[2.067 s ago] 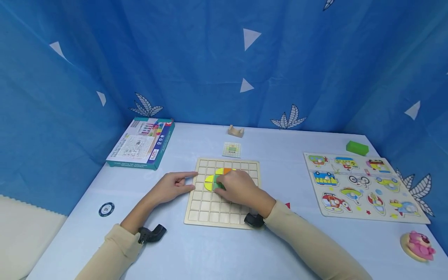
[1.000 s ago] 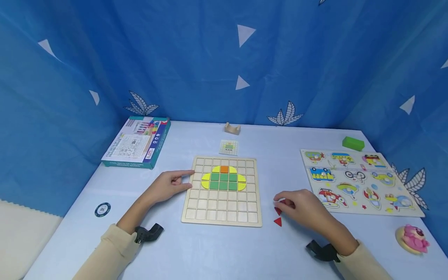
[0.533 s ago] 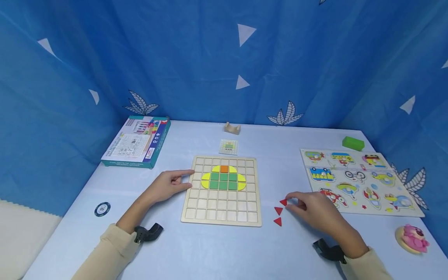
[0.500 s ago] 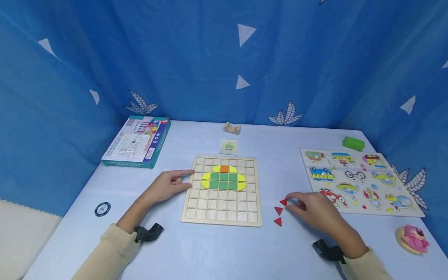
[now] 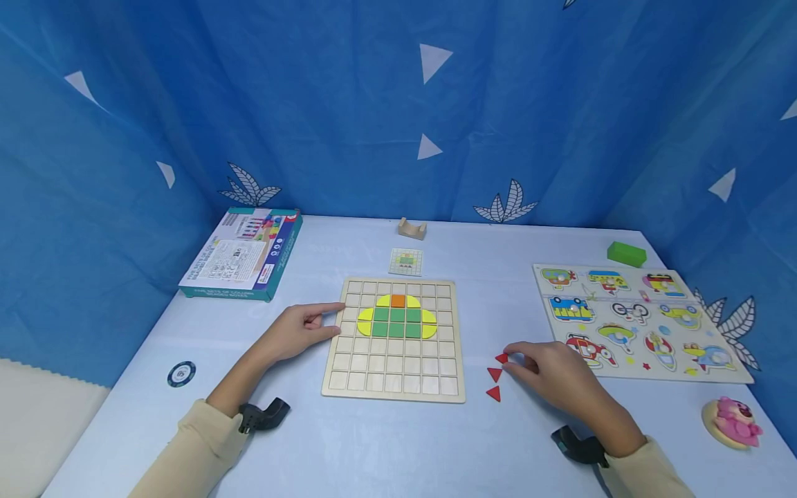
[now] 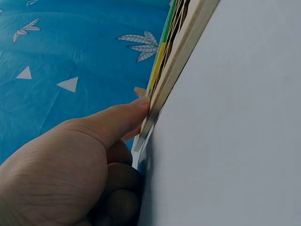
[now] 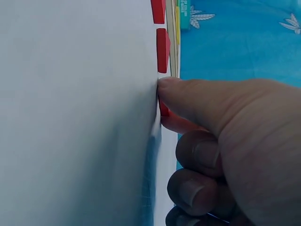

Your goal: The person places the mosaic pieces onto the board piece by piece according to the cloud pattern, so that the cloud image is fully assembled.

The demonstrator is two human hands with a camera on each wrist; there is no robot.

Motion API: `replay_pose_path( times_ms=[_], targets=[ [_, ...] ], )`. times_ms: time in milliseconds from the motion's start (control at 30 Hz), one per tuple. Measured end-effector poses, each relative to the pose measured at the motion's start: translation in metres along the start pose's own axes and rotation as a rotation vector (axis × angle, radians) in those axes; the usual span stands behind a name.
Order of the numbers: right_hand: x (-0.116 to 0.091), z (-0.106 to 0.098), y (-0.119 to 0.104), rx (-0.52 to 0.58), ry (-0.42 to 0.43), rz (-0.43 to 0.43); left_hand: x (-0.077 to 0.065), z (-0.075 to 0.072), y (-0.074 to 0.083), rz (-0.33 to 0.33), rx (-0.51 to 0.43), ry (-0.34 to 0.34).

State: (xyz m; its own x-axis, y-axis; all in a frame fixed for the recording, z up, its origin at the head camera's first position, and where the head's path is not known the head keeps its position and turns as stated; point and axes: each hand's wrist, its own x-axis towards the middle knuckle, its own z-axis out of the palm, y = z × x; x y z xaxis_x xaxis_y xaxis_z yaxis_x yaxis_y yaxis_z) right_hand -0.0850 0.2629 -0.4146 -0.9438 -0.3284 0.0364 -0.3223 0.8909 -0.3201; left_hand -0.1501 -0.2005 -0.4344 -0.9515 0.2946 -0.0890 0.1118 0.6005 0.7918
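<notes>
In the head view a wooden grid board point(image 5: 394, 384) lies mid-table, bearing green squares point(image 5: 396, 322), yellow curved pieces point(image 5: 366, 322) and an orange square point(image 5: 398, 301). The left hand point(image 5: 299, 333) touches the board's left edge with index finger and thumb, its other fingers curled beneath; the left wrist view has the thumb against the board's edge. Right of the board, three red triangles stand in a column. The right hand point(image 5: 557, 373) pinches the farthest red triangle point(image 7: 163, 109) between thumb and index finger, partly covering it. Nearer lie a middle triangle point(image 5: 495, 374) and a front triangle point(image 5: 494, 393).
Behind the board are a small pattern card point(image 5: 406, 262) and a wooden holder point(image 5: 412, 229). A boxed game point(image 5: 239, 252) sits back left, a round chip point(image 5: 181, 373) front left. To the right are a vehicle puzzle point(image 5: 641, 325), a green block point(image 5: 626, 254) and a pink figurine point(image 5: 735, 422).
The right hand has left the green pieces on the board and moved right to the red triangles, where it pinches the farthest. The left hand stays at the board's edge.
</notes>
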Motion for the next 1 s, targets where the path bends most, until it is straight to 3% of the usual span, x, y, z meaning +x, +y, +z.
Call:
replay_pose_path(
  times_ms=[267, 433, 800, 1000],
  targets=[
    [0.002, -0.003, -0.005, -0.014, 0.032, -0.003, 0.000, 0.001, -0.001, 0.020, -0.001, 0.002],
    [0.009, -0.004, -0.018, 0.003, 0.051, -0.056, 0.000, 0.001, -0.001, 0.025, 0.000, 0.004],
    [0.047, 0.001, -0.073, 0.030, 0.005, -0.205, 0.001, 0.001, 0.000, 0.025, 0.000, -0.005],
    [0.072, 0.016, -0.106, 0.100, -0.006, -0.299, 0.000, 0.001, -0.001, 0.017, 0.006, 0.006]
  ],
)
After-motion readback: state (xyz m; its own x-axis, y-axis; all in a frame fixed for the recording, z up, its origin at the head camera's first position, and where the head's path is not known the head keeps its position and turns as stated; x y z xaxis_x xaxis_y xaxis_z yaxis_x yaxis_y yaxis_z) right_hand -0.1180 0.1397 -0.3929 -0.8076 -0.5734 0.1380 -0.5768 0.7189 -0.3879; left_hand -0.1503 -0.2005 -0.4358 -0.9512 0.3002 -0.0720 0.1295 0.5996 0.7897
